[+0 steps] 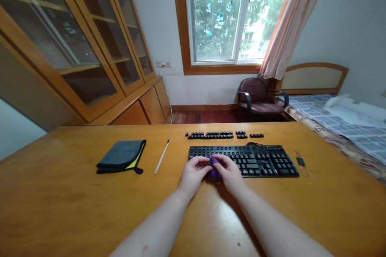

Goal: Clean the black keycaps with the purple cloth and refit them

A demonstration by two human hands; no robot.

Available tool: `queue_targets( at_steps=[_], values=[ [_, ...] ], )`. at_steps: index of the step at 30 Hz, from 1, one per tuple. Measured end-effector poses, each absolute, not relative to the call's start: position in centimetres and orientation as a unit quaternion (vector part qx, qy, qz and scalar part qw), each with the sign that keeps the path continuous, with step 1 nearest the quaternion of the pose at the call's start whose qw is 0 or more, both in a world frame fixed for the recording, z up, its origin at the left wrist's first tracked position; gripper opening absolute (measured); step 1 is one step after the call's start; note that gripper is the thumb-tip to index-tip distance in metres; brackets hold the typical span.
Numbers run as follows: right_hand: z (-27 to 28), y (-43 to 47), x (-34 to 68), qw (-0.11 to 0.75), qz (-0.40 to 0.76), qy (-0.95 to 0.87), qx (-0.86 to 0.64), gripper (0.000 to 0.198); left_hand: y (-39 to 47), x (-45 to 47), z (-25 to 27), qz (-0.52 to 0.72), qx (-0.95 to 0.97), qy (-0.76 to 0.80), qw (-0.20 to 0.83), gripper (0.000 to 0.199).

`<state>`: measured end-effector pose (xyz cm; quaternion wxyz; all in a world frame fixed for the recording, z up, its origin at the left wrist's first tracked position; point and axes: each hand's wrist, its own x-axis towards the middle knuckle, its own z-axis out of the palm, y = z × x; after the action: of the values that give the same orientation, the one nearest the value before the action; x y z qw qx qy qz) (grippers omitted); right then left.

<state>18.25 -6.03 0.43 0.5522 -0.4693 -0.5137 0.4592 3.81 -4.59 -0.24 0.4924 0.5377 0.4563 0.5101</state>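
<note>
Apparently, left hand (193,173) is pinching small black piece (210,163), right hand (231,173) is gripping purple wad (215,174) against it, near keyboard's (256,162) front edge; steadying piece, pressing wad lightly probably helping most.

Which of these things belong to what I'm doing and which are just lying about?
Probably part of the job:
black keyboard
purple material and small dark piece, between your left hand and right hand
loose keycaps behind the keyboard
white brush, folded cloth, wire-looped tool nearby

Probably just around:
chair
bed
curtain
</note>
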Motion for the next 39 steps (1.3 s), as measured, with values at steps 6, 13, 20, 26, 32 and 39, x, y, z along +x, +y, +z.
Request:
queue_targets(
  at_steps=[6, 13, 20, 26, 32, 39],
  values=[
    [0.3, -6.0, 18.3, 0.54, 0.473, -0.519, -0.464, 0.03, -4.5, 3.4, -0.5, 0.513, 0.559, 0.453, 0.467, 0.019],
    [0.5, -6.0, 18.5, 0.528, 0.476, -0.542, -0.449, 0.026, -4.8, 3.4, -0.3, 0.512, 0.53, 0.459, 0.496, 0.02],
    [1.2, -6.3, 18.4, 0.539, 0.47, -0.529, -0.457, 0.014, -5.3, 3.7, 0.2, 0.508, 0.502, 0.461, 0.528, 0.018],
    [0.5, -6.4, 18.3, 0.539, 0.422, -0.53, -0.5, 0.015, -5.2, 4.0, 0.0, 0.511, 0.499, 0.468, 0.52, 0.02],
    [-0.1, -6.3, 18.1, 0.543, 0.414, -0.528, -0.505, 0.018, -5.4, 4.2, 0.2, 0.515, 0.505, 0.436, 0.538, 0.033],
    [0.0, -6.3, 18.2, 0.562, 0.464, -0.496, -0.472, 0.021, -5.2, 3.8, 0.8, 0.511, 0.54, 0.445, 0.499, 0.021]
  ],
)
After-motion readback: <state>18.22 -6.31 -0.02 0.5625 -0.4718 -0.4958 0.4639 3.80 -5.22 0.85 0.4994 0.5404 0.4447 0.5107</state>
